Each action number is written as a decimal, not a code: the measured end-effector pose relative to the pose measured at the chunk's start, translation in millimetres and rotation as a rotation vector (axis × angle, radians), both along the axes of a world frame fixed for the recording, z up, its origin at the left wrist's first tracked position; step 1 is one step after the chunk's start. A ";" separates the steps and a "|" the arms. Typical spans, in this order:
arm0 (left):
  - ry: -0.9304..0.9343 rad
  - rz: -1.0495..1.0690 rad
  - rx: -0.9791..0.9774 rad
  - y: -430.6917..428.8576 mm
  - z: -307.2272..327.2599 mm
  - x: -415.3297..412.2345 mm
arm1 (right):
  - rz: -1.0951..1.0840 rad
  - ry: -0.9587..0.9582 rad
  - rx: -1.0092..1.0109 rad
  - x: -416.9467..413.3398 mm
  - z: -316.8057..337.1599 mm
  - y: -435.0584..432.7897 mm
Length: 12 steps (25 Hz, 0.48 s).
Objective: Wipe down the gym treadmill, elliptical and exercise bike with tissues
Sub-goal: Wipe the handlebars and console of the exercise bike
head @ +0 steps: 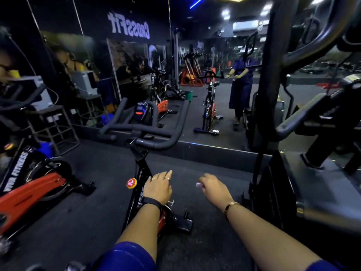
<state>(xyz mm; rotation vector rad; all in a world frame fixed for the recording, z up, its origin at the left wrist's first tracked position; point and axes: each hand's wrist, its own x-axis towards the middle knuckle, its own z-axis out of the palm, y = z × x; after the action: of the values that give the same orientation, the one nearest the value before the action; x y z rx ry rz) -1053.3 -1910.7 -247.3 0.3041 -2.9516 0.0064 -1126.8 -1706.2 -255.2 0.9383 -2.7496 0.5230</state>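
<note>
Head view: the black exercise bike with curved handlebars (141, 163) stands centre-left. The left hand (159, 185), fingers straight, hovers above its frame. The right hand (213, 187) pinches a small white crumpled tissue (199, 185), near the black elliptical (273, 90) at right.

Dim, ceiling lights glaring, edges blurred, warped

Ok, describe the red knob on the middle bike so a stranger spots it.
Find the black bike at centre, facing the mirror. Follow it down from the handlebars to the knob beside the left hand. It alone is round, red, yellow-rimmed.
</note>
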 end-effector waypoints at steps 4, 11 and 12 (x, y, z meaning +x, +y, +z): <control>0.019 0.066 0.004 -15.1 3.8 -6.7 | 0.087 0.107 -0.015 -20.2 -1.9 -19.3; 0.050 0.188 -0.016 -41.8 16.0 -29.9 | 0.082 0.002 -0.344 -68.0 12.2 -61.4; 0.045 0.206 -0.012 -46.1 15.2 -30.9 | 0.079 0.000 -0.386 -72.4 13.8 -68.7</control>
<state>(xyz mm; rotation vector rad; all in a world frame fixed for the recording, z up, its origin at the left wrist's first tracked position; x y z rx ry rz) -1084.2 -1956.8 -232.2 0.5963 -2.8604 0.0437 -1199.2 -1774.9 -241.4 0.9451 -2.4844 1.0208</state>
